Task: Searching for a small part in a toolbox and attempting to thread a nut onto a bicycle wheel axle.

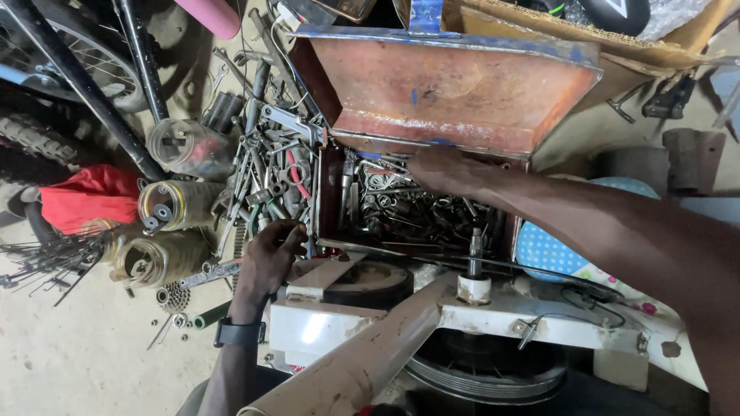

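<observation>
The right hand (443,171) reaches into the open metal toolbox (339,208), fingers spread flat and loose over the tangle of wrenches and sockets (416,212) inside — it closes on nothing that I can make out, though the fingertips are partly lost among the steel. The left hand (270,254) hangs just outside the box's near left corner, fingers curled together as if pinching something small, but what sits between them is too dark to tell. The rusty hinged lid (455,92) stands tilted back above the reaching wrist, leaning toward a cardboard box (586,38) behind; if the toolbox gets jostled while the hand rummages, I'd judge that lid could drop on the forearm. The tools lie heaped with edges every way, so a blind sweep risks a scraped knuckle or a snagged finger. More loose tools (266,166) and clear plastic jars (173,204) lie crowded just left of the box — a careless elbow could roll a jar and scatter its parts across the floor. The white frame (370,323) in front, with its upright spindle (474,258), stands close under the right arm, easy to knock.
</observation>
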